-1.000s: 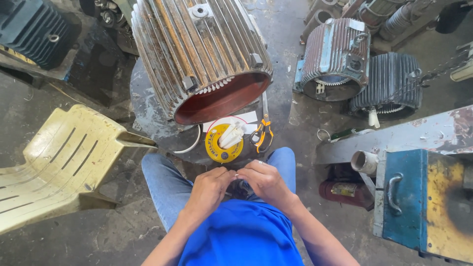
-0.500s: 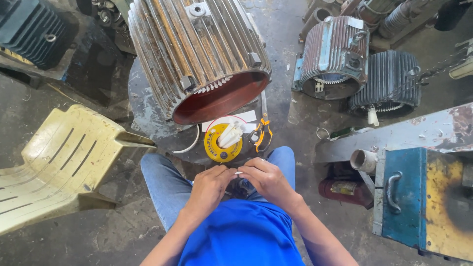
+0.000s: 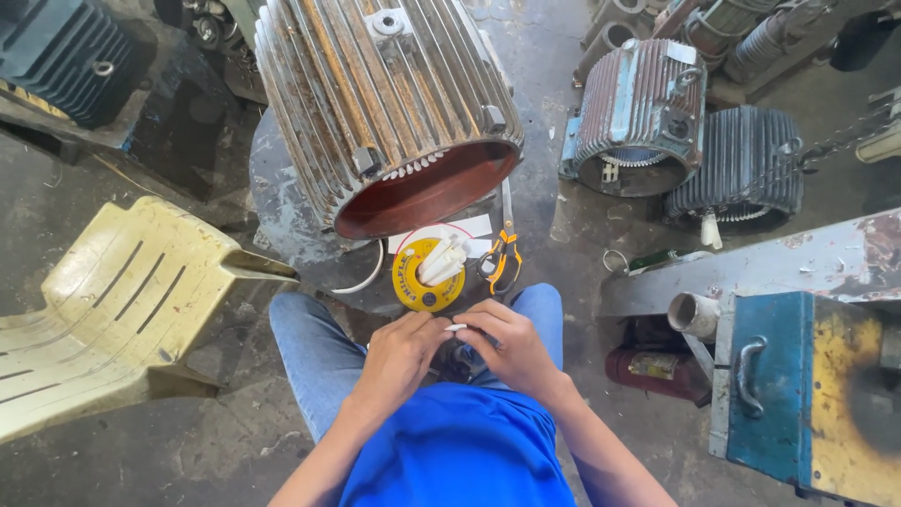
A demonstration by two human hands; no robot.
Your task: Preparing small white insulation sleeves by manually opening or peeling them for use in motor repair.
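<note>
Your left hand (image 3: pixel 399 352) and right hand (image 3: pixel 511 343) have barely moved over the last second; they stay pressed together over your lap, fingertips pinching a small white strip of insulating material (image 3: pixel 455 328) between them. Both grips remain clenched on it, so the work is fine fingering, not reaching. The strip sits just beyond your knees, near the front edge of the round grey metal counter (image 3: pixel 282 202), where the yellow spool (image 3: pixel 427 277), the orange-handled scissors (image 3: pixel 502 263) and the large ribbed motor housing (image 3: pixel 385 103) lie unchanged.
</note>
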